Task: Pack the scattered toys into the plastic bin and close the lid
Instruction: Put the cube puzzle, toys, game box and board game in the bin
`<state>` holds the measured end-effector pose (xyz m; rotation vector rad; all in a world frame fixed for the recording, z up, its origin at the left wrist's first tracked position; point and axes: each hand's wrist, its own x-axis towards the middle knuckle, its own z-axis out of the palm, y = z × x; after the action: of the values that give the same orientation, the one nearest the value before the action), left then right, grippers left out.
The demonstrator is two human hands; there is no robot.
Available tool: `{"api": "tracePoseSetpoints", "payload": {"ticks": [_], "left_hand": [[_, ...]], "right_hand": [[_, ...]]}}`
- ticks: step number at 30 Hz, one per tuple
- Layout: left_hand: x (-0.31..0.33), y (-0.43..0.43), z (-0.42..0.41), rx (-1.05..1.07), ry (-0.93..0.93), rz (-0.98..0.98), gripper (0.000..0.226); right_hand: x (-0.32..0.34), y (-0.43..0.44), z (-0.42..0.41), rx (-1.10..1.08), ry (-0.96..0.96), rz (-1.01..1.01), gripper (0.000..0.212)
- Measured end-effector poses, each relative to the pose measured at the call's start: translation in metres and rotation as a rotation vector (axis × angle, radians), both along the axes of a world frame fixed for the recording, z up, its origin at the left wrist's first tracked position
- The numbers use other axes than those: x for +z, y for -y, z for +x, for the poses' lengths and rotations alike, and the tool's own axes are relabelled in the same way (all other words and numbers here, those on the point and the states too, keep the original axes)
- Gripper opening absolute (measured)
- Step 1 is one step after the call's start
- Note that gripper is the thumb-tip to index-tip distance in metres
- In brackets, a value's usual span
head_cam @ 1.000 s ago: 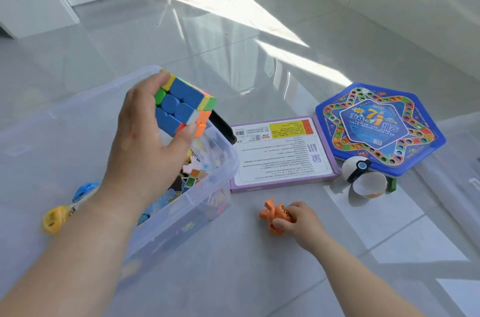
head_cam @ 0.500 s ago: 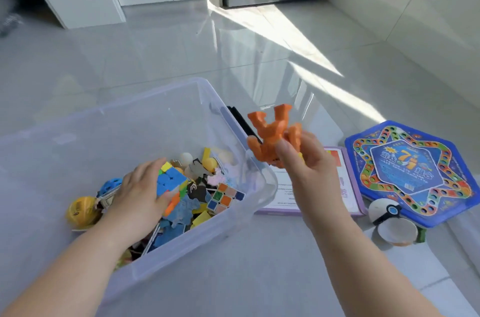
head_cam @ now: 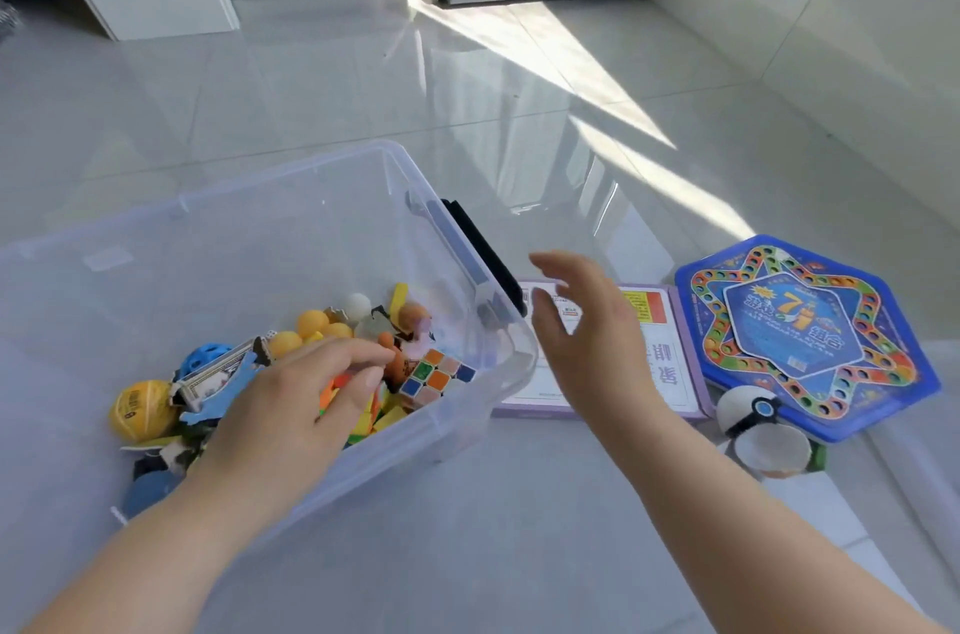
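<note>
The clear plastic bin (head_cam: 291, 238) stands open on the floor at the left, holding several toys: orange balls, a yellow ball (head_cam: 140, 410), a small puzzle cube (head_cam: 439, 373) and an orange dinosaur (head_cam: 397, 363). My left hand (head_cam: 291, 405) lies inside the bin, fingers stretched flat over a colourful cube that is mostly hidden under the palm. My right hand (head_cam: 587, 337) hovers open and empty just right of the bin, above a purple box (head_cam: 665, 373). On the floor to the right lie a blue hexagonal game board (head_cam: 800, 332) and an opened white ball toy (head_cam: 753, 418).
A black latch handle (head_cam: 483, 254) sits on the bin's right end. A clear plastic piece (head_cam: 914, 457) lies at the far right edge. White cabinets and a curtain stand at the back, and bare grey tiles stretch beyond the bin.
My right hand lifted the orange dinosaur from the floor, let it go into the bin and drew back right, empty. My left hand lowered the colourful cube into the bin.
</note>
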<state>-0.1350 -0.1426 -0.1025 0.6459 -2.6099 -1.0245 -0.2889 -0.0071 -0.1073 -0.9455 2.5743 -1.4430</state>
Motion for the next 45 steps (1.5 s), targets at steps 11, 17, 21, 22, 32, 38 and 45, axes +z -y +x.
{"api": "tracePoseSetpoints", "payload": {"ticks": [11,17,21,22,32,38,45], "left_hand": [[-0.002,-0.041,-0.040,-0.127,0.170,-0.056,0.017],[-0.008,-0.056,-0.049,-0.213,0.253,-0.282,0.049],[-0.016,-0.054,-0.048,-0.238,0.193,-0.279,0.050],[-0.018,-0.053,-0.048,-0.249,0.162,-0.307,0.049],[-0.017,-0.058,-0.040,-0.185,0.052,-0.406,0.048],[-0.009,-0.042,-0.018,-0.079,0.024,-0.244,0.055],[-0.017,-0.036,-0.005,-0.118,0.048,-0.428,0.040]], "right_hand": [[-0.101,-0.194,-0.091,-0.426,0.492,0.720,0.075],[-0.132,-0.197,-0.082,-0.441,0.620,0.691,0.070],[-0.137,-0.184,-0.079,-0.507,0.531,0.725,0.035],[-0.137,-0.182,-0.078,-0.509,0.484,0.729,0.033],[-0.074,-0.117,-0.062,-0.472,0.005,0.111,0.031],[-0.002,-0.043,-0.027,0.002,-0.127,-0.124,0.036],[0.014,0.019,-0.013,0.397,-0.268,0.384,0.034]]}}
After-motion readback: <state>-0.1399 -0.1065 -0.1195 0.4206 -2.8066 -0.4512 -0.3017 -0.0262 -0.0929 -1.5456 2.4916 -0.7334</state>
